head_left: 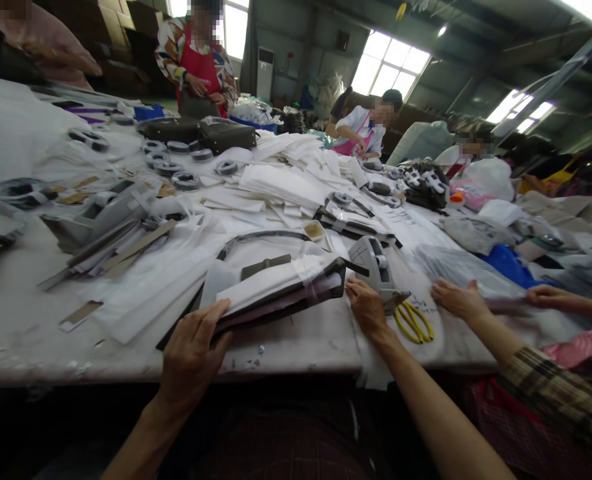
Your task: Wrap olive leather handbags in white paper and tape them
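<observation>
A dark olive bag (321, 293) lies flat in front of me near the table's edge, with white sheet padding (261, 287) over it and a wrapped handle (263, 235) arching behind. My left hand (191, 353) grips its left end, fingers on top and thumb at the near side. Just off the bag's right end, my right hand (369, 307) is closed with its fingers curled; what they hold is hidden. Right beside that hand stands a grey tape dispenser (373, 263). Yellow-handled scissors (415, 322) lie to its right.
A co-worker's hands (459, 300) rest by clear plastic (469, 270) at right. White sheets (281, 187) heap up mid-table. Another tape dispenser (71, 230) and cardboard strips (139, 250) lie left, wrapped coils (186, 179) behind. Several people work around the table (126, 363).
</observation>
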A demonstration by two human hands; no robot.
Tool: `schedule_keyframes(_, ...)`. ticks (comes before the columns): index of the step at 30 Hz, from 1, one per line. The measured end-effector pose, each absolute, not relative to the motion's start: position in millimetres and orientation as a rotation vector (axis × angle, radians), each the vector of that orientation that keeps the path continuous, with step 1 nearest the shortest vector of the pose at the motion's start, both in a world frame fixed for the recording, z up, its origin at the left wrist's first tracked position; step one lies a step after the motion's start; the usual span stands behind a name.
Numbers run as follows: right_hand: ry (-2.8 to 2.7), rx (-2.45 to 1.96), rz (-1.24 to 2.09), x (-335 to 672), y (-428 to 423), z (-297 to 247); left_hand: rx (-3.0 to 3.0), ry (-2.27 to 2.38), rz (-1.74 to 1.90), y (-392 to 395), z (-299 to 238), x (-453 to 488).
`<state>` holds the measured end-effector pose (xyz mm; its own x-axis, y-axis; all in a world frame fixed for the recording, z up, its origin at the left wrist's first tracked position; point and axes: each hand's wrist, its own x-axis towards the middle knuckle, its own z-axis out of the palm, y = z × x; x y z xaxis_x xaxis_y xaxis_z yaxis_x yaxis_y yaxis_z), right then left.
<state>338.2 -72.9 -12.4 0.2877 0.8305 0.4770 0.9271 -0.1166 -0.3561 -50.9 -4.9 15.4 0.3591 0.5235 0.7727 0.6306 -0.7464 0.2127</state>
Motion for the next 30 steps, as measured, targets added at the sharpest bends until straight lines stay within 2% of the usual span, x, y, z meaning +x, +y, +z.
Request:
schedule_keyframes(11, -1.312, -1.864, -0.175, 326, -75, 28, -2.486, -1.094, -1.361, -4, 19, -49)
schedule_keyframes(16, -1.212, -1.702, 0.11, 282, -82, 33, -2.526, -1.148, -1.392, -4, 21, -49)
schedule_keyframes(20, -1.61, -1.587, 0.445, 238, -91, 17, -2.54, -1.225, -1.413, -4, 23, -49)
schedule_keyframes(22, -1.837, -1.532, 0.505, 227, -95, 10, -2.551, -1.263, -1.42, -4, 24, -49)
schedule_keyframes(30, -1.941, -1.79, 0.037, 218, -63, -7, -2.564, -1.336, -1.464, -4, 22, -50)
